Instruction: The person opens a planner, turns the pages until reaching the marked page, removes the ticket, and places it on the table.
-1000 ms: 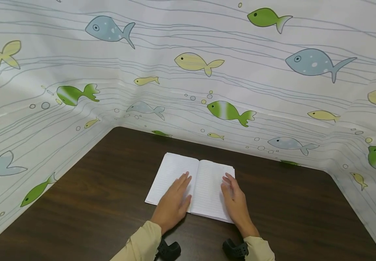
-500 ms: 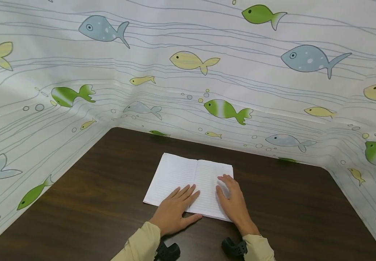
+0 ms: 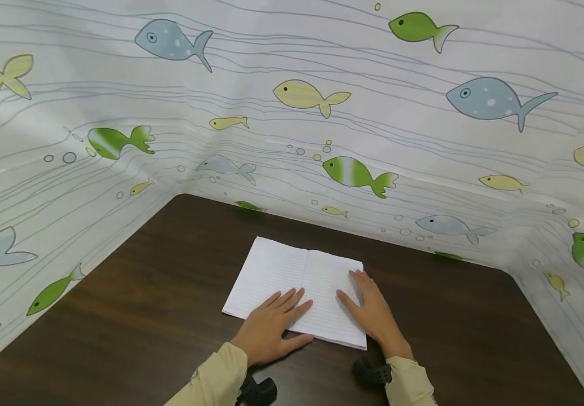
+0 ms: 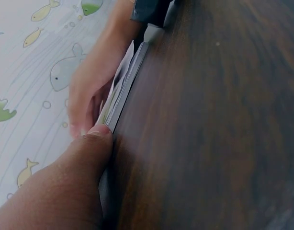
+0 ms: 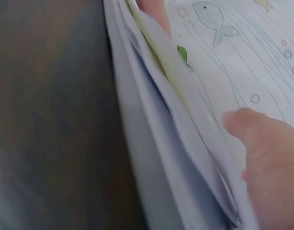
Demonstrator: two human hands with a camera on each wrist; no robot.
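An open notebook [image 3: 271, 265] with white lined pages lies on the dark table. My left hand [image 3: 266, 332] rests flat across the lower part of its middle fold, fingers spread and thumb along the bottom edge. At the notebook's right side is my right hand [image 3: 375, 313], its fingertips near the upper right edge and its thumb stretched over the right page. The left wrist view shows the left thumb [image 4: 75, 172] against the notebook's edge. Close up in the right wrist view, slightly parted page edges [image 5: 171, 120] run beside the right thumb [image 5: 274, 153], which stands apart from them.
The wooden table [image 3: 135, 304] spreads around the notebook. A white covering [image 3: 271, 51] printed with fish rises along its back and sides. Black straps with camera mounts [image 3: 256, 389] sit at both wrists, below light yellow sleeves [image 3: 216, 378].
My left hand has come down from the left page and flattened over the lower fold, thumb spread out. My right hand dipped over the right page, then shifted outward to its right edge.
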